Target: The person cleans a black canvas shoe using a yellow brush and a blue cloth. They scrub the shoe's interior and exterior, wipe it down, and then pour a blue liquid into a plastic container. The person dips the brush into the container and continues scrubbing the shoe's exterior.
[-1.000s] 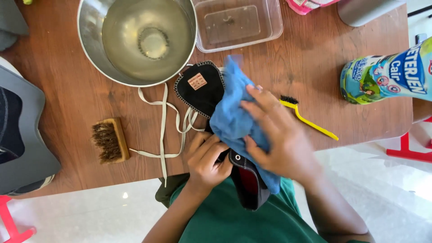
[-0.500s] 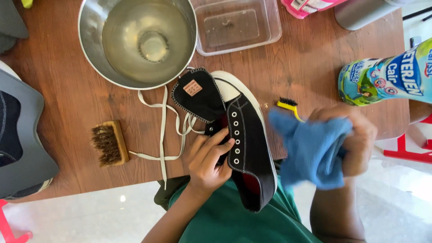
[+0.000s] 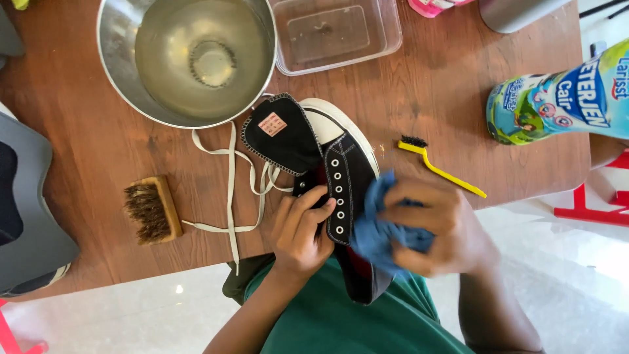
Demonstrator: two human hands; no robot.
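Observation:
A black high-top canvas shoe [image 3: 346, 172] with a white toe cap lies over the table's near edge, its tongue folded back. My left hand [image 3: 303, 228] grips the shoe at the eyelet row. In my right hand [image 3: 440, 226] is a bunched blue cloth [image 3: 380, 229], pressed against the shoe's right side. White laces [image 3: 230, 178] trail loose on the table to the left of the shoe.
A steel bowl of water [image 3: 187, 56] and a clear plastic tub [image 3: 335, 33] stand at the back of the wooden table [image 3: 445, 92]. A wooden brush [image 3: 152, 208] lies left, a yellow small brush [image 3: 440, 167] right, a detergent bottle [image 3: 563, 92] far right. A grey seat [image 3: 26, 216] is at the left.
My right hand lifted the blue cloth off the shoe and out to the right, then came back against the shoe's side. My left hand kept its hold on the shoe.

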